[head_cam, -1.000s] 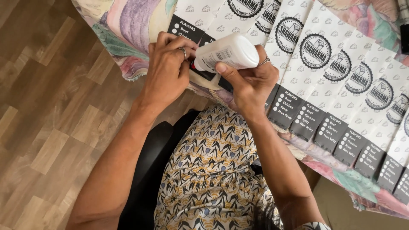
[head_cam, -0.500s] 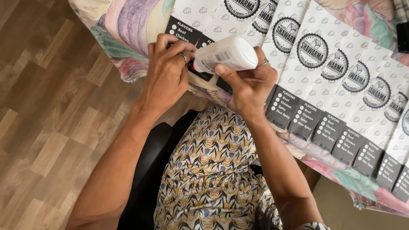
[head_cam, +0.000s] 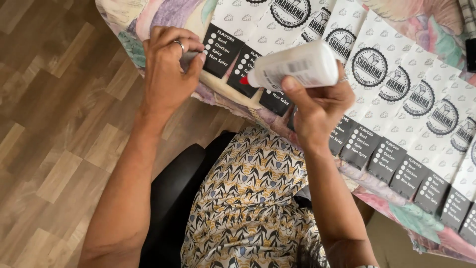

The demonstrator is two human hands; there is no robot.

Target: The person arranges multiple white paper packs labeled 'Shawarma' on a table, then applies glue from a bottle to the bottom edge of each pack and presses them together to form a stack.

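Observation:
My right hand [head_cam: 317, 106] grips a white glue bottle [head_cam: 292, 67] tipped sideways, its red nozzle pointing left over the table edge. My left hand [head_cam: 168, 69], with a ring on one finger, is closed around a small grey cap that is mostly hidden by the fingers. Both hands hover over a row of overlapping white paper sleeves [head_cam: 396, 99] with round black emblems and black printed ends. The sleeves lie on a floral tablecloth [head_cam: 148, 20].
I sit on a black chair [head_cam: 173, 198], wearing a patterned dress [head_cam: 253, 198]. Wood-look flooring [head_cam: 54, 124] lies to the left. A dark object [head_cam: 470, 52] sits at the table's far right edge.
My left hand has pulled away to the left from the bottle's tip, exposing the red nozzle. The bottle stays in my right hand.

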